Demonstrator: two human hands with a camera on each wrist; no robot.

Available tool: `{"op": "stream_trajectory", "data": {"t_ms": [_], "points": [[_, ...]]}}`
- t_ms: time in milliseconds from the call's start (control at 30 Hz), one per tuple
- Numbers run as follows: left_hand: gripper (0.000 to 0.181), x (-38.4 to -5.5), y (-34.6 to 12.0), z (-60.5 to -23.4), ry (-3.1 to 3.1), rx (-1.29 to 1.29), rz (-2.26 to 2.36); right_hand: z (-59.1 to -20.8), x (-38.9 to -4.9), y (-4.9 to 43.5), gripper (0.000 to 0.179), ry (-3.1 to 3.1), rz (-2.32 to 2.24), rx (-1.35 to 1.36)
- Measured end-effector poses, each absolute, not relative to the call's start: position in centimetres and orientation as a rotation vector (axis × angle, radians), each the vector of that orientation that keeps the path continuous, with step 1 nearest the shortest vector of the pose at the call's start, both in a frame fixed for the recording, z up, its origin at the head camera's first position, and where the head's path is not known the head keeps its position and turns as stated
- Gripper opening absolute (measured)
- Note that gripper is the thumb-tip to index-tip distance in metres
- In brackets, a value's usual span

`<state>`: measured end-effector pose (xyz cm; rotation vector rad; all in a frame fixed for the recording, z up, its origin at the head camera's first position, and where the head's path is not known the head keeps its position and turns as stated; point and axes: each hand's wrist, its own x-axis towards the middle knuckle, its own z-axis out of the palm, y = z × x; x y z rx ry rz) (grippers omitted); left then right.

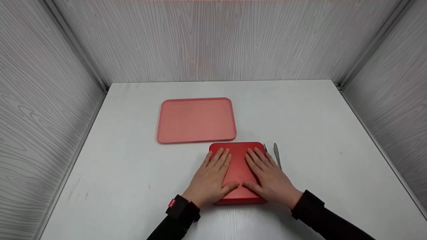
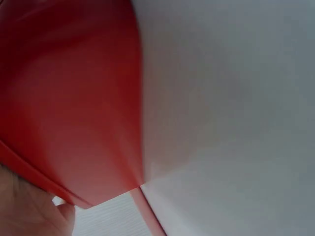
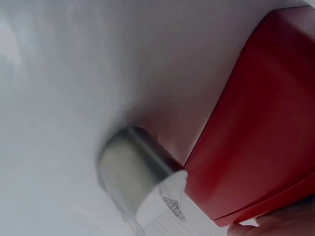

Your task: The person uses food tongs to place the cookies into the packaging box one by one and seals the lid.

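A red lidded box (image 1: 236,171) sits near the front of the white table. My left hand (image 1: 210,180) rests on the left part of its lid with the fingers extended. On the right part of the lid lies my right hand (image 1: 270,180), fingers likewise straight and the thumb pointing inward toward the other thumb. The left wrist view shows the box's smooth side wall (image 2: 74,113) standing on the table. In the right wrist view the opposite wall (image 3: 261,118) appears, with part of that hand at the bottom corner.
A flat pink tray (image 1: 196,120) lies behind the box, to the left. Just right of the box is a slim metal utensil (image 1: 276,153) with a patterned handle, and another handle tip shows beside it. A blurred shiny metal piece (image 3: 133,169) appears close up in the right wrist view.
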<state>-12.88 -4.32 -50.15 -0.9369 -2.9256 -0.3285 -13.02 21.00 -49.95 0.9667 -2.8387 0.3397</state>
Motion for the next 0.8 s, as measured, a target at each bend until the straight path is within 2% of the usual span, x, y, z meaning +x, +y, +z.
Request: {"op": "stream_trajectory", "data": {"t_ms": [400,800], "points": [[0.09,-12.5,-4.4,-50.7,-2.896,-0.935,-0.317,-50.4,-12.8,20.8,0.081,-2.867,0.327,0.981],[0.093,-13.5,-5.5,-48.7,-3.034,-0.898,-0.33,-48.9,-13.7,21.8,0.09,-2.898,0.338,0.963]]}}
